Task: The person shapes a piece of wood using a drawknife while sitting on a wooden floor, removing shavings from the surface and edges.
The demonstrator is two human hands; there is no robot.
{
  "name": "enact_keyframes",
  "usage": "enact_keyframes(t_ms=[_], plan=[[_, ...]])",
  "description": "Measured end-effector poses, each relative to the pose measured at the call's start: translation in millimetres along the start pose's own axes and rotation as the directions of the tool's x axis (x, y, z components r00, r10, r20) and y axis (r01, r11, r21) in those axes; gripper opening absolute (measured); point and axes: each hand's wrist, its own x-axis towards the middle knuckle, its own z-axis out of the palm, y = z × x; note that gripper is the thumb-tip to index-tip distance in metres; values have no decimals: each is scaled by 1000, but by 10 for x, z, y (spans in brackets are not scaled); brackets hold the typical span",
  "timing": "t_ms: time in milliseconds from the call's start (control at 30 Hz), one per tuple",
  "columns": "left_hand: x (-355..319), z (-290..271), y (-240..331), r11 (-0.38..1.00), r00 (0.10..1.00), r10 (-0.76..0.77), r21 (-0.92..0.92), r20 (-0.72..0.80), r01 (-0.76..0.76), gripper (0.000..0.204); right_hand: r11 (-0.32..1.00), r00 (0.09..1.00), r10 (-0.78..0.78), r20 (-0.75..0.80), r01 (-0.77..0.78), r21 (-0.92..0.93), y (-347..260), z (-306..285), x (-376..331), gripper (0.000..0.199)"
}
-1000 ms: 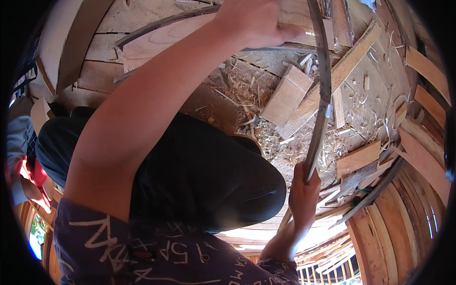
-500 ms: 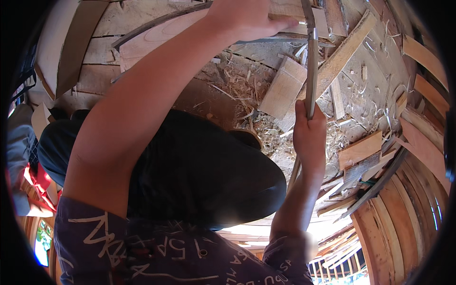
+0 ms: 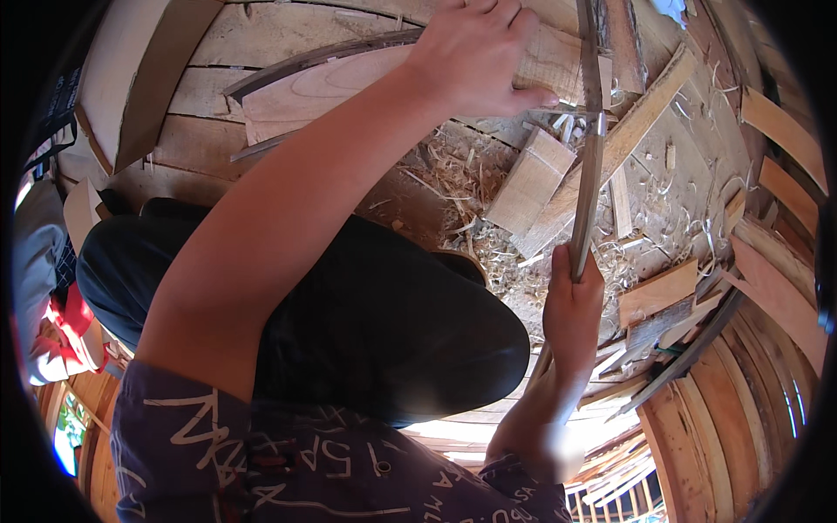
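My right hand (image 3: 575,301) is closed around the long wooden handle (image 3: 589,196) of a saw, whose thin toothed blade (image 3: 590,65) runs up past the top edge of the picture. A metal collar joins blade and handle. The blade crosses the right end of a pale wooden board (image 3: 336,80) lying on the floor. Pressing on that board, my left hand (image 3: 478,61) has its fingers bent over it and its thumb stretched toward the blade. A dark, curved rough edge (image 3: 323,59) runs along the board's far side.
Below the blade lie a short wood block (image 3: 530,179) and a long slanting plank (image 3: 641,131), among curled shavings (image 3: 462,179). Offcuts (image 3: 658,292) pile up at right, beside upright curved planks (image 3: 711,418). A large cardboard box (image 3: 139,78) stands at upper left. My bent knee (image 3: 471,340) is close by.
My right hand and the saw have moved back toward my body. The left hand stays on the board, and the whole view has shifted slightly.
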Motion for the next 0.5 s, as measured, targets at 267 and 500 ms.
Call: enact_keyframes(t_ms=[267, 500], plan=[[72, 141, -122, 976, 978, -208, -63, -14, 207, 70, 995, 994, 103, 35, -104, 12, -20, 53, -60, 27], [105, 66, -13, 988, 989, -143, -52, 44, 145, 71, 999, 997, 12, 70, -9, -47, -126, 34, 279, 29]])
